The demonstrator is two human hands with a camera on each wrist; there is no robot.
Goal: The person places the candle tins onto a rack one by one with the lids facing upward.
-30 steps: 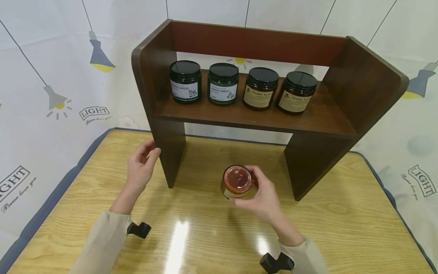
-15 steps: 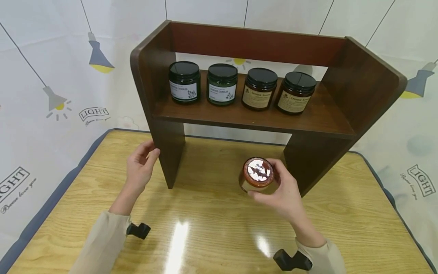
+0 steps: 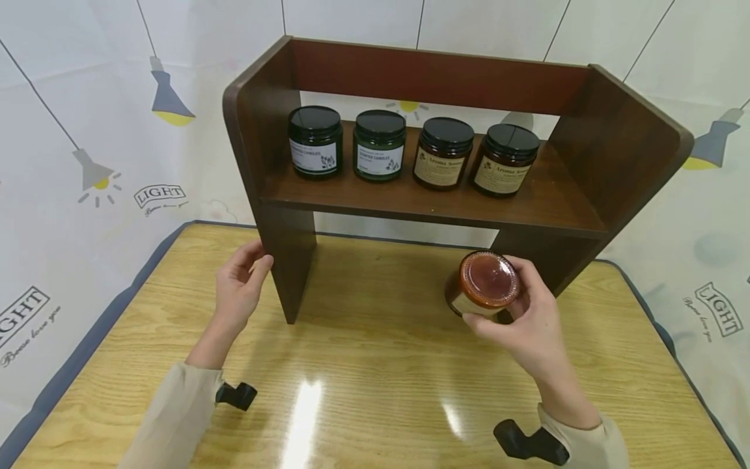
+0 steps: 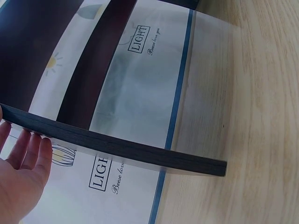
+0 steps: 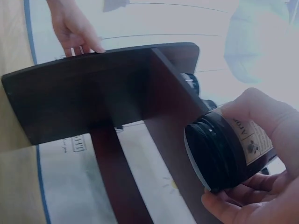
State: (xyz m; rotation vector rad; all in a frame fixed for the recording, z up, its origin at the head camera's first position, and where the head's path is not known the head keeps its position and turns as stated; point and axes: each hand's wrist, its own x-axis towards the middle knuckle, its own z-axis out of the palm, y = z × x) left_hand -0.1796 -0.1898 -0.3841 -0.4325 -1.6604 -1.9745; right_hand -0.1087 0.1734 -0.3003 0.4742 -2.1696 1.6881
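Observation:
My right hand (image 3: 536, 319) holds an amber glass candle jar (image 3: 489, 280), thumb on one side and fingers on the other. The jar is tilted upside down, its glass base facing up toward the head camera. In the right wrist view its black lid (image 5: 212, 156) and the start of a cream label (image 5: 254, 140) show. It hangs in front of the right leg of a dark wooden shelf (image 3: 433, 212). My left hand (image 3: 239, 280) rests against the shelf's left side panel (image 4: 117, 142), with straight fingers on the outer face and the thumb by the front edge.
On the shelf board stand two dark green candle jars (image 3: 379, 146) at the left and two amber ones (image 3: 505, 161) beside them, all with black lids. The wooden table (image 3: 363, 391) has a dark blue edge, with a printed cloth (image 3: 117, 228) behind it.
My right hand has carried the amber candle jar to the right and up, from under the shelf's middle to its right leg. My left hand stays at the left panel.

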